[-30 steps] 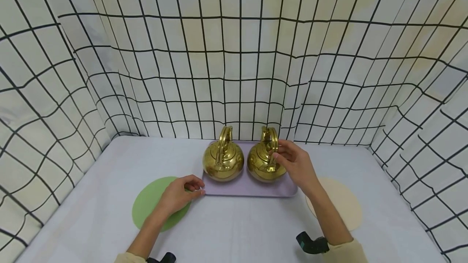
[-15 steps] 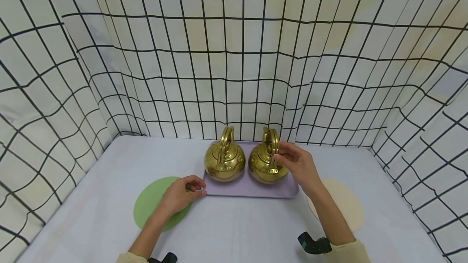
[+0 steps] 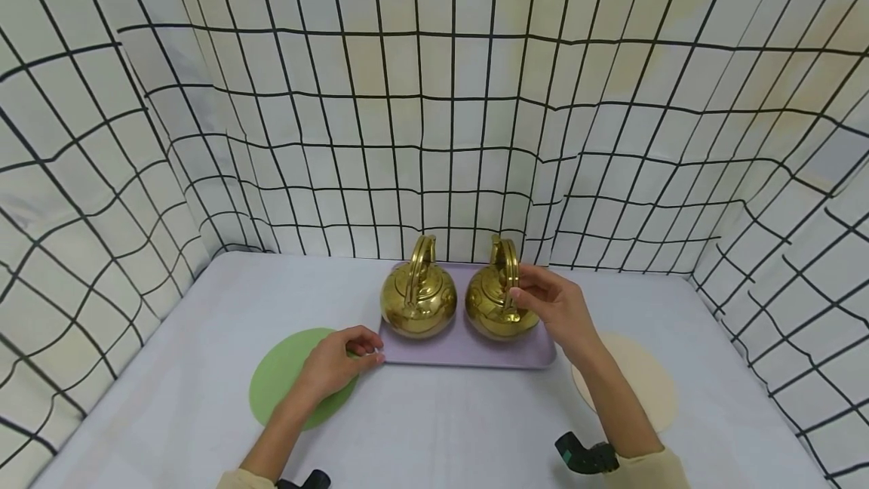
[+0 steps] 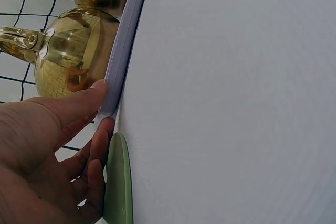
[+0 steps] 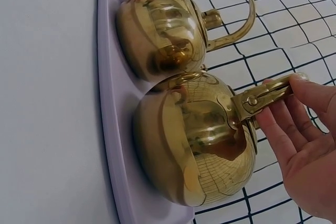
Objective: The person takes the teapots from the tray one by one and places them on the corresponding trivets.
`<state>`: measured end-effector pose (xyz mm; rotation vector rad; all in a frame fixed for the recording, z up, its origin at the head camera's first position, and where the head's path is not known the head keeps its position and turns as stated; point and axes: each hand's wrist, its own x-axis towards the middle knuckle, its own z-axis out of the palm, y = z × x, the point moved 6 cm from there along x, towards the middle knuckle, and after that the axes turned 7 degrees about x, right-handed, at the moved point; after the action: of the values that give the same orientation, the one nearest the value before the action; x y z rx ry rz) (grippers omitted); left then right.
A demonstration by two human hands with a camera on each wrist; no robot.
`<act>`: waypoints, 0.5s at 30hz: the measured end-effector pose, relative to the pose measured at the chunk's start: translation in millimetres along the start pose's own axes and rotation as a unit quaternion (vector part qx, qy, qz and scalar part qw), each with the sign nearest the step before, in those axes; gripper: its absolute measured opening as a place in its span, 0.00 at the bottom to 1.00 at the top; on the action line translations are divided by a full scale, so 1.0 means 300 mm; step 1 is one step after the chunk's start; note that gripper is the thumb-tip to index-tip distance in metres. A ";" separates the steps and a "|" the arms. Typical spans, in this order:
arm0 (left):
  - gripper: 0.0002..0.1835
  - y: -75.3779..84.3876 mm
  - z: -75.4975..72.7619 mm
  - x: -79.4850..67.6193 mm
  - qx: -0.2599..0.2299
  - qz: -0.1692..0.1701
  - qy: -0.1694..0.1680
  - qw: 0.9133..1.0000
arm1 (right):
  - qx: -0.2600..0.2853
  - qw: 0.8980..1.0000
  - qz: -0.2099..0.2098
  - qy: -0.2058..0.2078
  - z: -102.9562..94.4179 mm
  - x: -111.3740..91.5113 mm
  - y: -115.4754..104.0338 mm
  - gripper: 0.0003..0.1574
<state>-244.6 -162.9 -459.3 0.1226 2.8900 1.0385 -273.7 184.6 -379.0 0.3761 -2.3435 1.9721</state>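
A flat purple tray (image 3: 468, 355) sits in the middle of the frame, near the back of the bench (image 3: 434, 429). It has two shiny gold kettles on it. The left kettle (image 3: 417, 309) stands up by itself, with its handle at the top. The right kettle (image 3: 487, 313) sits just beside it, a bit to the right of the middle. I can't see what is inside them.

My two hands are apart. My right hand (image 3: 553, 306) pinches the handle (image 5: 265, 97) of the right kettle. My left hand (image 3: 339, 362) pinches the tray at its lower left corner, with the thumb on the rim.

A green round mat (image 3: 281, 372) lies in the lower left of the frame, and my left hand and arm hide part of it. A cream round mat (image 3: 645, 383) lies in the lower right, and my right arm crosses over it. Black bent things (image 3: 585, 456) show by my wrists at the bottom, next to my tan sleeves (image 3: 648, 469).

A white wall with black lines (image 3: 434, 119) goes up behind the tray and down both sides of the frame. The back of the tray is close to it.
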 end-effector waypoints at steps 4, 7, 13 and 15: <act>0.07 0.000 0.000 0.001 0.000 -0.001 0.000 1.000 | 0.002 1.000 -0.006 0.002 -0.006 -0.002 -0.006 0.27; 0.08 0.000 0.000 -0.001 0.001 0.001 -0.001 1.000 | 0.003 1.000 -0.003 0.007 -0.011 -0.004 -0.007 0.28; 0.07 -0.004 0.003 0.004 0.000 -0.003 -0.003 1.000 | 0.004 1.000 0.003 0.013 -0.019 -0.008 -0.012 0.29; 0.07 -0.003 0.003 0.005 0.001 -0.003 -0.003 1.000 | 0.001 1.000 0.002 0.015 -0.023 -0.009 -0.016 0.29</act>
<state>-246.0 -162.9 -460.8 0.1164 2.8849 1.0318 -270.8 191.1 -373.7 0.3407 -2.3272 1.9676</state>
